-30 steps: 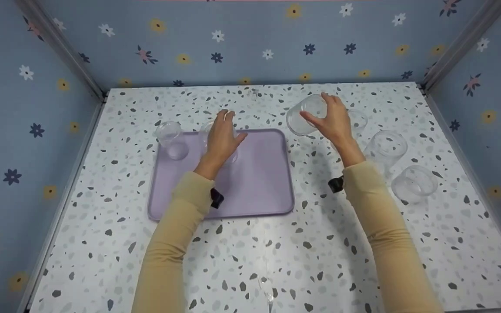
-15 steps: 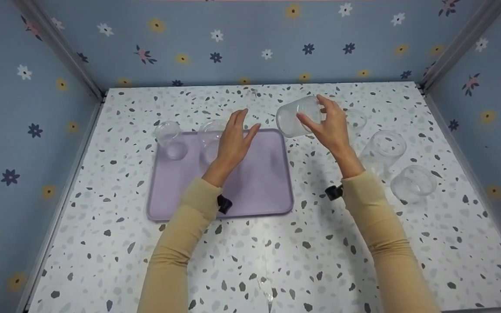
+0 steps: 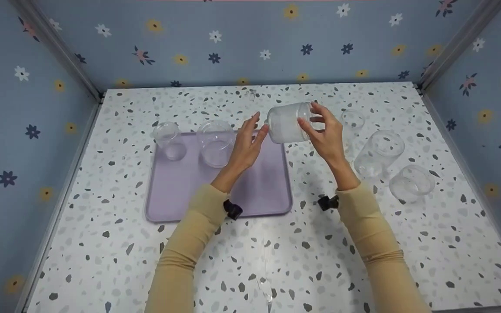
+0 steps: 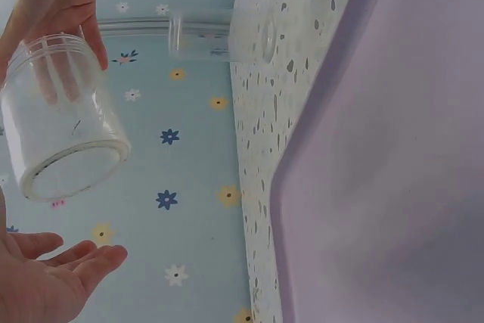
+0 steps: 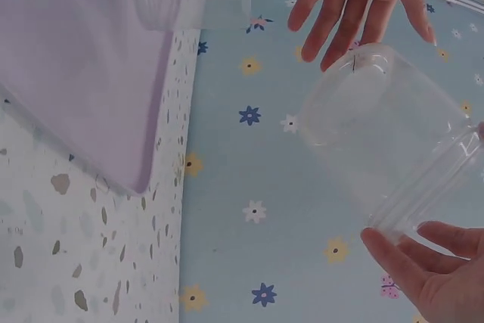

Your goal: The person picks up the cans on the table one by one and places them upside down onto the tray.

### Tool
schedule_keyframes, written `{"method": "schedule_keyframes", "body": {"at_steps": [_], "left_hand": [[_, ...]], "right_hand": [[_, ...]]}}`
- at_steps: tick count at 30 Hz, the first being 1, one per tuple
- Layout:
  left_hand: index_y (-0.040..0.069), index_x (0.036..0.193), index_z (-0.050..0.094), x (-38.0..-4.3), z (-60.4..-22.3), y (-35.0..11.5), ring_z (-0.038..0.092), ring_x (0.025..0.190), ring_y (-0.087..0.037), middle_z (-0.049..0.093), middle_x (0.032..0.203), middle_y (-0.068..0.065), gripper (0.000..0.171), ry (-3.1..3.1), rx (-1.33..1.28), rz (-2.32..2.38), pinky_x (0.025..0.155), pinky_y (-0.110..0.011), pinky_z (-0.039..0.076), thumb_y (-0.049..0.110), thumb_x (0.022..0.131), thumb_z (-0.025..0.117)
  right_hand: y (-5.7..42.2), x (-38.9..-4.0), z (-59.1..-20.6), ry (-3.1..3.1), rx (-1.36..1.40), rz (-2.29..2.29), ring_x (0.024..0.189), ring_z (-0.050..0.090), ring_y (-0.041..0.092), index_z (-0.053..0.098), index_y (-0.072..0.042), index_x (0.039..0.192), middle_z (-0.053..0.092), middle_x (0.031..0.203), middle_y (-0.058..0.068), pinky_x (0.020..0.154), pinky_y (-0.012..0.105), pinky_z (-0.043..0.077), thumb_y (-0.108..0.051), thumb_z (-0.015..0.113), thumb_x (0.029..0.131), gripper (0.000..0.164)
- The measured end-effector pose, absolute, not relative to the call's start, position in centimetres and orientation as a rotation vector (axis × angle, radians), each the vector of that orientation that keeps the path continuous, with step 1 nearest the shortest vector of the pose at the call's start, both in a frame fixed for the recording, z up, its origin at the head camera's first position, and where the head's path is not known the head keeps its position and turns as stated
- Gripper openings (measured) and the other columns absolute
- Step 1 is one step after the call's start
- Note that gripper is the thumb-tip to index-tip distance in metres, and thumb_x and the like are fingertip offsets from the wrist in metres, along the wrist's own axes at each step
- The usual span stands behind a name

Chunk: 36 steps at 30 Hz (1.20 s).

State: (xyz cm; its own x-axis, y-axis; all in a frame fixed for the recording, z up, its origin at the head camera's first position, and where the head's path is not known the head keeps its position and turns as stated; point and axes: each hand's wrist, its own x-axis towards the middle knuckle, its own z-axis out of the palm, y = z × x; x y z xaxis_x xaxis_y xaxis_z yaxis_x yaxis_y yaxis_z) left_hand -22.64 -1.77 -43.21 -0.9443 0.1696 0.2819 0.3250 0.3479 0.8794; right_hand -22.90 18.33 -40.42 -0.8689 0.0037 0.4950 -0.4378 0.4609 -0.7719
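A clear jar (image 3: 287, 123) is held up on its side over the tray's rear right corner, its base facing left. My right hand (image 3: 328, 134) grips it around the rim end with thumb and fingers. My left hand (image 3: 245, 145) is beside the base, fingers extended. In the left wrist view, a gap shows between the left hand (image 4: 60, 277) and the jar's round base (image 4: 76, 172). Below them lies the purple tray (image 3: 181, 204). On its rear part stand a small clear jar (image 3: 174, 150) and a wider one (image 3: 215, 152).
Right of the tray, a tall clear jar (image 3: 379, 152) and a shorter one (image 3: 411, 183) stand on the speckled table (image 3: 276, 261). Another small clear container (image 3: 353, 119) is behind the right hand. Flower-patterned walls (image 3: 250, 39) enclose the back and sides.
My right hand has brought the jar leftward and slightly nearer, turning it more level. My left hand has left the wider jar on the tray and moved right to the held jar's base.
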Motion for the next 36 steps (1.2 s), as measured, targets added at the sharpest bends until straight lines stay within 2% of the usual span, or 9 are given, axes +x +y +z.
{"method": "schedule_keyframes", "body": {"at_steps": [4, 7, 11, 15, 19, 24, 29, 31, 36], "left_hand": [[-0.002, 0.136, 0.028, -22.5, -43.5, -1.5, 0.043, 0.114, -0.025, 0.037, 0.13, -0.019, 0.055, -2.374, -0.493, -1.831, 0.088, -0.033, 0.042, 0.03, 0.094, 0.041], [-0.004, 0.136, 0.027, -22.4, -43.8, -1.4, 0.046, 0.112, -0.027, 0.037, 0.129, -0.021, 0.072, -2.323, -0.527, -1.885, 0.084, -0.033, 0.045, 0.05, 0.089, 0.038], [-0.003, 0.137, 0.025, -22.2, -43.9, -1.2, 0.046, 0.112, -0.026, 0.036, 0.13, -0.02, 0.098, -2.271, -0.538, -2.005, 0.079, -0.031, 0.047, 0.071, 0.074, 0.035], [-0.001, 0.138, 0.023, -21.9, -43.9, -1.1, 0.045, 0.113, -0.024, 0.035, 0.13, -0.02, 0.097, -2.194, -0.537, -2.163, 0.079, -0.033, 0.048, 0.069, 0.074, 0.041], [0.0, 0.139, 0.023, -21.7, -43.9, -1.0, 0.045, 0.111, -0.025, 0.034, 0.129, -0.02, 0.094, -2.133, -0.527, -2.256, 0.078, -0.034, 0.048, 0.064, 0.075, 0.047], [-0.002, 0.138, 0.022, -21.4, -43.6, -0.8, 0.045, 0.108, -0.028, 0.034, 0.128, -0.021, 0.107, -2.078, -0.495, -2.368, 0.074, -0.032, 0.047, 0.068, 0.065, 0.056], [-0.007, 0.136, 0.019, -20.1, -42.3, -0.7, 0.045, 0.106, -0.031, 0.033, 0.125, -0.023, 0.118, -2.063, -0.51, -2.41, 0.08, -0.033, 0.044, 0.071, 0.058, 0.059], [-0.008, 0.136, 0.019, -19.7, -41.9, -0.7, 0.045, 0.106, -0.03, 0.034, 0.124, -0.024, 0.118, -2.063, -0.518, -2.406, 0.082, -0.033, 0.044, 0.071, 0.058, 0.059], [-0.007, 0.135, 0.023, -19.8, -42.5, -0.7, 0.047, 0.102, -0.028, 0.037, 0.122, -0.024, 0.114, -2.035, -0.526, -2.396, 0.077, -0.031, 0.044, 0.067, 0.059, 0.062]], "right_hand": [[18.2, -22.3, -40.7, -2.248, 0.375, 1.477, 0.088, 0.057, 0.029, 0.051, 0.006, 0.119, 0.057, 0.106, 0.021, 0.065, 0.026, 0.049, -0.01, 0.062, 0.081, 0.043], [18.1, -22.2, -41.1, -2.235, 0.387, 1.504, 0.088, 0.056, 0.031, 0.051, 0.008, 0.118, 0.057, 0.105, 0.023, 0.072, 0.031, 0.048, -0.011, 0.06, 0.083, 0.041], [18.0, -21.9, -41.7, -2.245, 0.384, 1.551, 0.089, 0.057, 0.026, 0.052, 0.005, 0.119, 0.057, 0.105, 0.02, 0.079, 0.035, 0.046, -0.027, 0.058, 0.085, 0.047], [17.9, -21.6, -42.3, -2.224, 0.362, 1.673, 0.087, 0.058, 0.023, 0.052, 0.003, 0.119, 0.058, 0.106, 0.017, 0.07, 0.038, 0.049, -0.035, 0.056, 0.084, 0.052], [17.8, -21.3, -42.6, -2.201, 0.329, 1.813, 0.087, 0.058, 0.022, 0.051, 0.003, 0.12, 0.057, 0.107, 0.017, 0.064, 0.033, 0.051, -0.028, 0.054, 0.087, 0.045], [17.7, -20.9, -42.9, -2.225, 0.252, 1.919, 0.09, 0.057, 0.024, 0.048, 0.004, 0.122, 0.055, 0.11, 0.019, 0.064, 0.029, 0.052, -0.02, 0.048, 0.088, 0.042], [17.7, -20.5, -43.1, -2.21, 0.23, 2.021, 0.091, 0.057, 0.025, 0.048, 0.005, 0.122, 0.055, 0.109, 0.02, 0.066, 0.031, 0.052, -0.021, 0.045, 0.089, 0.042], [17.6, -20.4, -43.1, -2.182, 0.236, 2.073, 0.09, 0.058, 0.025, 0.048, 0.006, 0.121, 0.055, 0.107, 0.02, 0.065, 0.032, 0.052, -0.021, 0.045, 0.089, 0.041], [17.6, -20.2, -43.2, -2.154, 0.237, 2.127, 0.089, 0.058, 0.023, 0.048, 0.005, 0.121, 0.055, 0.106, 0.019, 0.066, 0.032, 0.052, -0.021, 0.046, 0.089, 0.042]]}}
